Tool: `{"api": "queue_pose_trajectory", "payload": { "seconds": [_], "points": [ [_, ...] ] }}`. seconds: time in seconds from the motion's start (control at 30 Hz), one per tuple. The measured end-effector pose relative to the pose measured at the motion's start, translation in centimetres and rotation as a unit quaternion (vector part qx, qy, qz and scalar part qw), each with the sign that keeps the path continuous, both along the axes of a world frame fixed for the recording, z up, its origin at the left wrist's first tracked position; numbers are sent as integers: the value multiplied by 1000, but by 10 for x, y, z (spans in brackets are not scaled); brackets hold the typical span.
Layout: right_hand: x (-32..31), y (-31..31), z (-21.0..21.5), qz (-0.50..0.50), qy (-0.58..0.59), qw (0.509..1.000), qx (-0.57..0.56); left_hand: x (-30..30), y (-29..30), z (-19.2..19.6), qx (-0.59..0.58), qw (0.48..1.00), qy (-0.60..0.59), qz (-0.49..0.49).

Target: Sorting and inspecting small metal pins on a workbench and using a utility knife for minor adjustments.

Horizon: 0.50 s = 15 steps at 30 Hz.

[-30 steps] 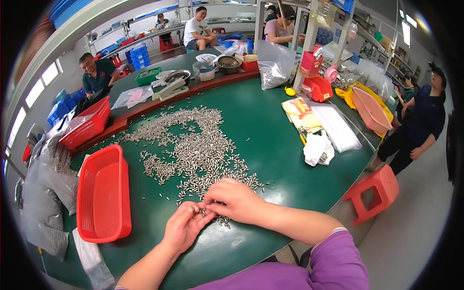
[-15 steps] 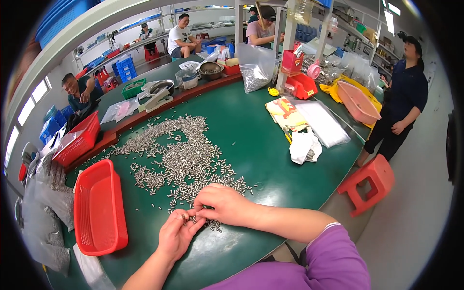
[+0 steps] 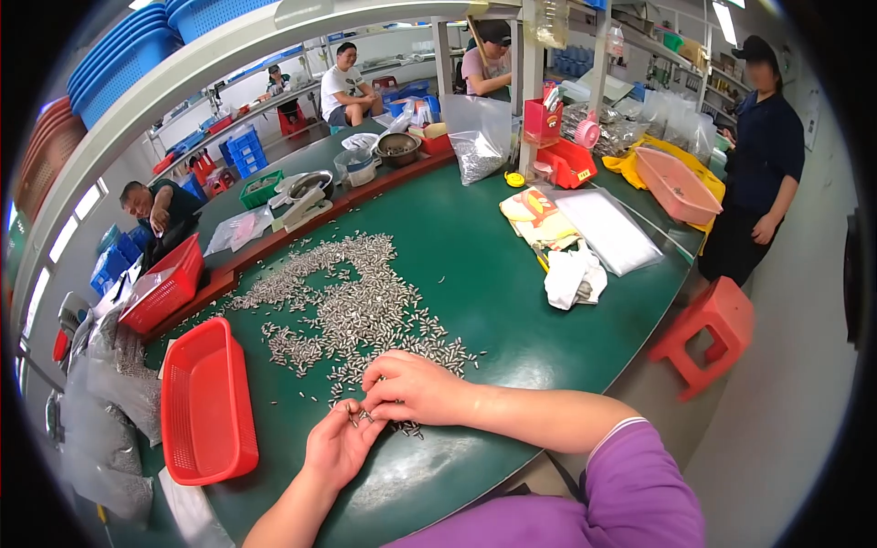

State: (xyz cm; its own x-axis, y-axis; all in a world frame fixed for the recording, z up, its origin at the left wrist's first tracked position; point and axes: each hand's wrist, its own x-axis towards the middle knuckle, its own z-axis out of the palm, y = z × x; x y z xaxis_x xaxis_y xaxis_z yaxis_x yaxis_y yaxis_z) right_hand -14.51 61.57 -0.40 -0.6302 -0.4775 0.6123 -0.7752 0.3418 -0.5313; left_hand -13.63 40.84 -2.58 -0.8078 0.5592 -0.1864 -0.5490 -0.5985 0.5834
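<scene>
A spread of small silvery metal pins, each short and rod-shaped, lies loose across the green tabletop. At its near edge my left hand is palm up with curled fingers, and a few of the pins show between its thumb and fingertips. My right hand comes in from the right, knuckles up, its bent fingers pinched together against the left fingertips. Whatever the right fingertips hold is hidden behind the hand. More pins lie under and just beyond both hands.
A red plastic basket stands left of the pins, beside clear bags of metal parts. Right of the pins lie a white cloth and clear plastic sheets. A red stool and a standing person are at the right.
The view has shifted slightly, so the table and basket appear a little further right and lower. Both hands stay together at the near edge of the pins, with only slight finger movement.
</scene>
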Motion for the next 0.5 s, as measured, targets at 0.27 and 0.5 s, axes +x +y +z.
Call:
{"api": "queue_pose_trajectory", "payload": {
  "seconds": [0.27, 0.5],
  "points": [
    [-6, 6, 5, -125, 32, 990, -55, -13, -18, 26, 3, 995, 1, 96],
    [-22, 42, 20, -257, 44, 964, -58, -43, -115, 74, -76, 930, 181, 311]
  ]
}}
